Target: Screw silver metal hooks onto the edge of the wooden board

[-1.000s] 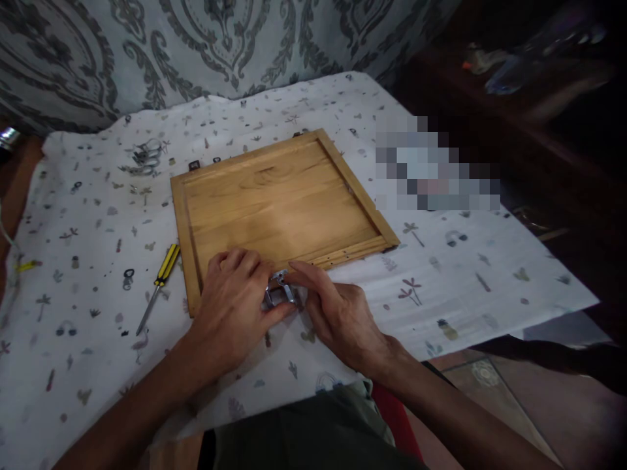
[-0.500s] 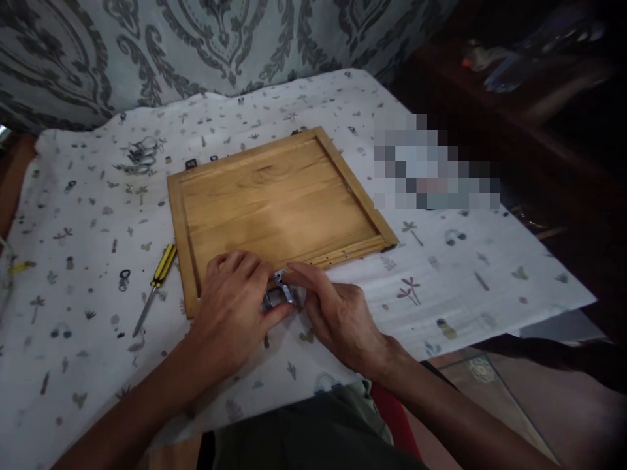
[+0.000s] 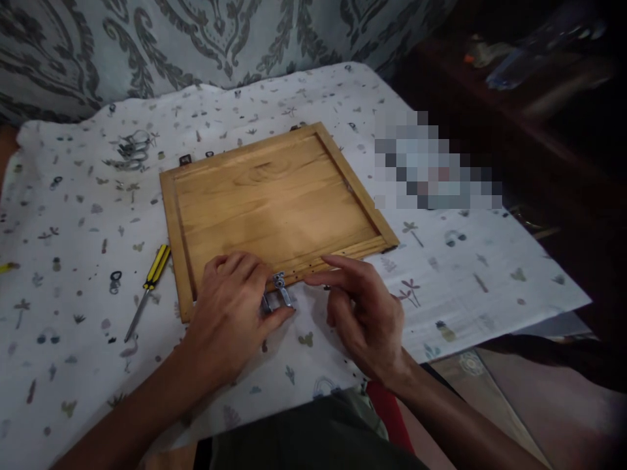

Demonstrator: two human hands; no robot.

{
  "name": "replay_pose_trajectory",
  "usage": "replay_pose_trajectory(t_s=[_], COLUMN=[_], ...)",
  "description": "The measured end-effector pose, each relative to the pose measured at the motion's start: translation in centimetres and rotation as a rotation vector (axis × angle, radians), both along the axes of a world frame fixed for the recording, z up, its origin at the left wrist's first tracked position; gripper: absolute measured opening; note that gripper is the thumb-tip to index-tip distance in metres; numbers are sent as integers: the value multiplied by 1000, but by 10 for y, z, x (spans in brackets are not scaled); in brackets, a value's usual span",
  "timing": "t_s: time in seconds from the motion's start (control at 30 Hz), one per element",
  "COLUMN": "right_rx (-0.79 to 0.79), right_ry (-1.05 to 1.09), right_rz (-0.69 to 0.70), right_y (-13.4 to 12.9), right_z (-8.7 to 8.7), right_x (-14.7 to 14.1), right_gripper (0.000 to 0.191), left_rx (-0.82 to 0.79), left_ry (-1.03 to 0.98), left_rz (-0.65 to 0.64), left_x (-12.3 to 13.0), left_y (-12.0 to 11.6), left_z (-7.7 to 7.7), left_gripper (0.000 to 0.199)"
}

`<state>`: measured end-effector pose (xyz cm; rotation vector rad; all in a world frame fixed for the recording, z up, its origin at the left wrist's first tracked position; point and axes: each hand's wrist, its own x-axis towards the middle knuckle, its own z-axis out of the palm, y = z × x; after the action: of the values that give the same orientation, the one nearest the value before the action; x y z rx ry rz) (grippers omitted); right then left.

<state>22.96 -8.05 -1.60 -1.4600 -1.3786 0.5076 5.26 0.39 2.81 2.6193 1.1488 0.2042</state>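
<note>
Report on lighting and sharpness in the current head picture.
Head view: dim overall, darkest at upper right, where details blur; a soft sheen on the wooden panel; fine detail on the metal hinge looks soft; coarse pixel blocks mask a patch at right.

Dim, right side near black, soft sheen on wooden panel [image 3: 279, 202]

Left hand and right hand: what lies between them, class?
The head view shows a metal fitting, part of the wooden panel and patterned cloth.

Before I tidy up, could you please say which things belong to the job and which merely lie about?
Likely job: framed brown wooden panel; silvery metal fitting; yellow-and-black screwdriver; grey metal pieces.

Apparently lying about: small yellow item; pale translucent object.
</note>
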Motion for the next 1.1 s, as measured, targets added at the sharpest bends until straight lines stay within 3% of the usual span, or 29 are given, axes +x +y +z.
replay_pose_trajectory(t_s=[1.1], right_rx=[-1], right_ry=[-51], right_rz=[-17], right_y=[7], right_z=[-4], right_x=[2], right_gripper=[38], left_rx=[-27], left_ry=[-3], left_rz=[14], left_x=[0], left_y=[1], left_z=[0], left_gripper=[28])
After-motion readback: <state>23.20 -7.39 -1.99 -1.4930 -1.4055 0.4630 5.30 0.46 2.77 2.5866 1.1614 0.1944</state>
